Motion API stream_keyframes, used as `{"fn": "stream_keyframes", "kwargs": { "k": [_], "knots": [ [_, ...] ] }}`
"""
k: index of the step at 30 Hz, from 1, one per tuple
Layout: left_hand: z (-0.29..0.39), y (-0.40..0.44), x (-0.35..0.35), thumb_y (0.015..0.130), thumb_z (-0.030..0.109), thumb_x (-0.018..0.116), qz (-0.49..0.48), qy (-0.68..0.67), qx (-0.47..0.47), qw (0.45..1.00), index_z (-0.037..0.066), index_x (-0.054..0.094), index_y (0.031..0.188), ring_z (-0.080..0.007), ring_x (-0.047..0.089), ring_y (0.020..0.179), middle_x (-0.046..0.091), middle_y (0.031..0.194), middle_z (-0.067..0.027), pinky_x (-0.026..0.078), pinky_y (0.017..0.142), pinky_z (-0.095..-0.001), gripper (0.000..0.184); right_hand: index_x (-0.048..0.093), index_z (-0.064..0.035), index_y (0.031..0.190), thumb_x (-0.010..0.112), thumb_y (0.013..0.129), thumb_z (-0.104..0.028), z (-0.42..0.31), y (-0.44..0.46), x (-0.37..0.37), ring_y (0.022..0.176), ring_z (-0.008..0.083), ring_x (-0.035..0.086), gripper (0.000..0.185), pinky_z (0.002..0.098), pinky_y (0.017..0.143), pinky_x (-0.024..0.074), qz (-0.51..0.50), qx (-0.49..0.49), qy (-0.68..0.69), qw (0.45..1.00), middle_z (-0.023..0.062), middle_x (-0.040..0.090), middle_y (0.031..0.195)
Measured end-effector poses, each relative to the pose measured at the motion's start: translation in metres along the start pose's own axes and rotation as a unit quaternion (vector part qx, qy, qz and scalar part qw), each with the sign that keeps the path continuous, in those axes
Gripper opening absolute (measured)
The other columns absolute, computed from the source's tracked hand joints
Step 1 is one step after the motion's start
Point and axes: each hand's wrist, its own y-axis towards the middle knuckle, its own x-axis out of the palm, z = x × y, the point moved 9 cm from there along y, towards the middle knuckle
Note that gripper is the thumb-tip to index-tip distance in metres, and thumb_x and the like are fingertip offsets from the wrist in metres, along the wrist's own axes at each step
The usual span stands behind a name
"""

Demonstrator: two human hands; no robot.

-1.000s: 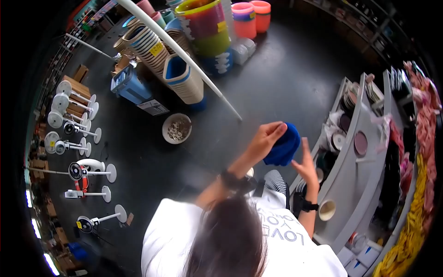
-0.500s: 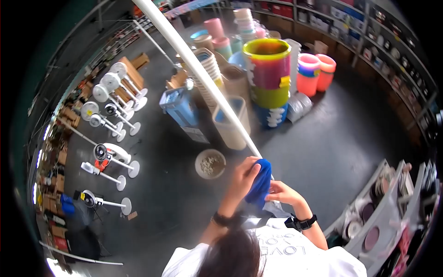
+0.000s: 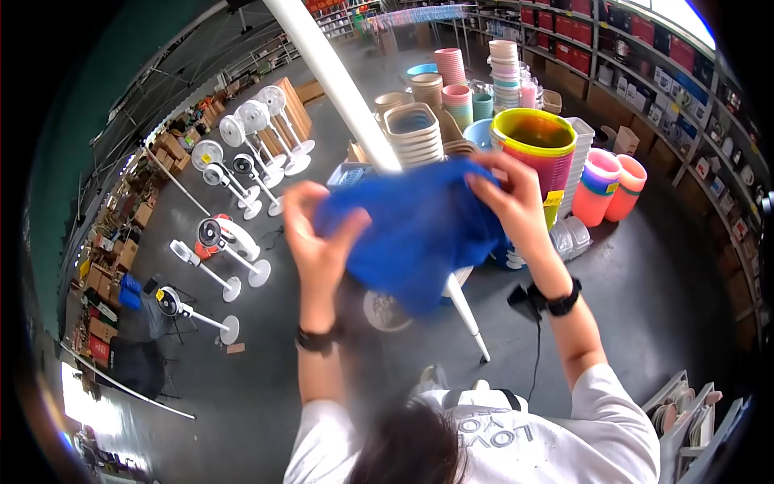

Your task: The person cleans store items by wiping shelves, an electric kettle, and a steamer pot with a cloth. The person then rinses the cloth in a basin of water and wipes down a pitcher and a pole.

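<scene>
A blue cloth (image 3: 411, 234), blurred by motion, is stretched out in the air between my two hands. My left hand (image 3: 318, 242) pinches its left edge, and my right hand (image 3: 512, 198) grips its upper right corner. Behind the cloth runs a long white pole (image 3: 334, 81), slanting from the top of the view down to a thin tip near the floor. The cloth hides the pole's middle, so I cannot tell whether they touch. Each wrist wears a black band.
Stacked bins and colourful buckets (image 3: 536, 133) stand ahead, right of the pole. A white round tub (image 3: 387, 312) sits on the floor, partly behind the cloth. Several standing fans (image 3: 242, 161) are on the left. Loaded shelves (image 3: 661, 81) line the right side.
The blue cloth was bunched around the pole low near my body; now it is off there, raised and spread between both hands. My hands have moved up and apart, and the view has shifted.
</scene>
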Motion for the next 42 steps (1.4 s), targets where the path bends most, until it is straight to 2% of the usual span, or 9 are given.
{"fn": "stream_keyframes", "kwargs": {
  "k": [7,13,22,27,31,33,34,36,42],
  "knots": [
    [0.016,0.132,0.003,0.087,0.012,0.067,0.148,0.297,0.294,0.896,0.004,0.059,0.093,-0.0169,0.057,0.082,0.059,0.087,-0.0056,0.045,0.080,-0.0310,0.012,0.057,-0.0018,0.097,0.060,0.080,-0.001,-0.114,0.118,0.056,0.077,0.0274,0.062,0.017,0.0338,0.070,0.0496,0.136,-0.274,-0.108,0.946,0.0176,0.062,0.087],
    [-0.076,0.105,0.072,0.101,0.049,0.032,-0.005,-0.181,-0.041,0.983,-0.001,0.052,0.120,-0.0147,0.055,0.101,0.058,0.111,-0.0104,0.044,0.087,-0.0279,0.057,0.047,-0.0008,0.130,0.052,0.093,-0.042,-0.036,0.144,0.128,0.106,0.0336,0.058,0.055,0.0345,0.092,0.0424,-0.069,-0.155,-0.005,0.985,0.0227,0.060,0.115],
    [-0.122,0.019,0.080,0.098,0.022,0.049,0.010,0.100,0.006,0.995,-0.005,0.033,0.139,-0.0388,0.052,0.115,0.042,0.135,-0.0247,0.048,0.091,-0.0379,0.052,0.046,-0.0015,0.123,0.046,0.098,-0.030,0.034,0.089,0.123,0.095,0.0310,0.060,0.039,0.0354,0.084,0.0452,-0.018,-0.118,-0.043,0.992,0.0204,0.060,0.104],
    [-0.143,-0.095,0.118,0.079,-0.004,0.069,0.013,0.567,0.252,0.784,-0.009,0.043,0.130,-0.0445,0.058,0.105,0.030,0.142,-0.0232,0.059,0.082,-0.0396,0.057,0.043,0.0021,0.128,0.046,0.094,-0.023,0.108,0.022,0.103,0.097,0.0320,0.059,0.042,0.0362,0.087,0.0441,-0.031,-0.051,-0.036,0.998,0.0217,0.059,0.108],
    [-0.189,-0.195,0.142,0.085,0.009,0.063,-0.120,0.677,0.229,0.689,-0.007,0.051,0.123,-0.0343,0.062,0.093,0.059,0.105,-0.0149,0.056,0.082,-0.0422,0.042,0.045,0.0019,0.125,0.045,0.091,-0.023,0.176,-0.052,0.077,0.097,0.0294,0.057,0.042,0.0366,0.088,0.0434,-0.016,-0.012,-0.061,0.998,0.0188,0.057,0.109],
    [-0.223,-0.214,0.121,0.089,0.031,0.056,-0.169,0.219,-0.061,0.959,-0.006,0.045,0.124,-0.0380,0.063,0.086,0.061,0.097,-0.0204,0.052,0.074,-0.0427,0.052,0.046,0.0018,0.125,0.044,0.091,-0.019,0.228,-0.101,0.060,0.104,0.0294,0.057,0.040,0.0367,0.093,0.0422,0.019,0.048,-0.096,0.994,0.0187,0.057,0.113],
    [-0.239,-0.229,0.108,0.091,0.042,0.052,-0.100,0.015,-0.178,0.979,-0.006,0.042,0.125,-0.0399,0.064,0.083,0.062,0.093,-0.0231,0.050,0.071,-0.0429,0.060,0.047,0.0005,0.124,0.046,0.090,-0.018,0.232,-0.114,0.056,0.103,0.0289,0.057,0.039,0.0364,0.093,0.0424,0.027,0.081,-0.102,0.991,0.0184,0.058,0.112],
    [-0.253,-0.259,0.105,0.091,0.036,0.055,-0.219,0.095,-0.220,0.946,-0.006,0.049,0.115,-0.0489,0.060,0.078,0.061,0.085,-0.0291,0.049,0.064,-0.0484,0.049,0.049,-0.0012,0.121,0.049,0.088,-0.016,0.240,-0.133,0.049,0.100,0.0282,0.058,0.036,0.0353,0.091,0.0437,0.025,0.138,-0.095,0.986,0.0178,0.060,0.108],
    [-0.194,-0.193,0.078,0.086,0.028,0.068,-0.220,0.127,-0.223,0.941,0.004,0.064,0.099,-0.0329,0.066,0.070,0.065,0.078,-0.0187,0.050,0.060,-0.0370,0.028,0.058,0.0012,0.098,0.061,0.075,0.004,0.187,-0.120,0.029,0.080,0.0161,0.058,0.023,0.0275,0.075,0.0465,0.072,0.118,-0.147,0.979,0.0097,0.061,0.085]
  ]
}}
